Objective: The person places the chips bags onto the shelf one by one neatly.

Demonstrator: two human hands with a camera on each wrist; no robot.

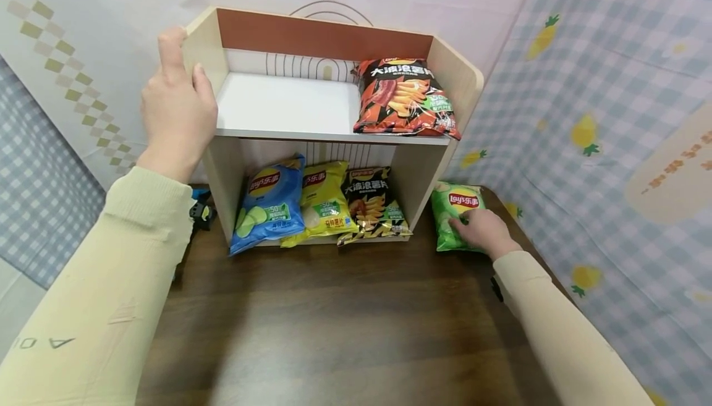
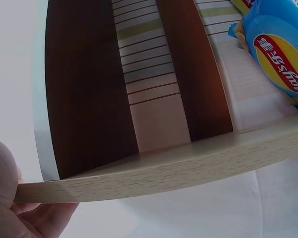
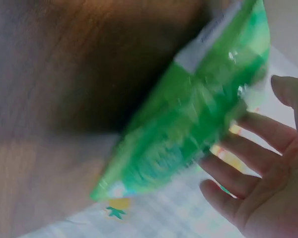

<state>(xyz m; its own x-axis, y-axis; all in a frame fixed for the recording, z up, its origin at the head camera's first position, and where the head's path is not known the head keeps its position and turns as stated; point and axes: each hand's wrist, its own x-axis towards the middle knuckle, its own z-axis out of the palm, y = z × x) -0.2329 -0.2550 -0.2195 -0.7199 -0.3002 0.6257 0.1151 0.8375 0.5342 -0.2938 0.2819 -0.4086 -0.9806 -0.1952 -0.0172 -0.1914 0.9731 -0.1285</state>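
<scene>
1. landmark: shelf unit (image 1: 289, 103), with two tiers, standing on the bench (image 1: 345, 319).
2. left hand (image 1: 180, 100): located at the top left of the shelf unit. thumb and fingers lie on opposite faces of its left side panel (image 2: 154, 176), gripping it.
3. green chip bag (image 1: 448, 215): located on the bench, just beside the shelf unit, on its right.
4. right hand (image 1: 485, 231): located at the front of the green chip bag, to the right of the shelf unit. its fingers (image 3: 265, 130) are spread wide, thumb well apart. contact between fingertips and bag cannot be told.
5. red chip bag (image 1: 403, 97): located at the right end of the shelf unit's upper tier.
6. shelf unit, lower tier, left to right: blue chip bag (image 1: 272, 208), yellow chip bag (image 1: 325, 205), black chip bag (image 1: 369, 202). the blue chip bag partly overlaps the yellow one.
7. checked cloth (image 1: 556, 190): hangs to the right of the shelf unit.
</scene>
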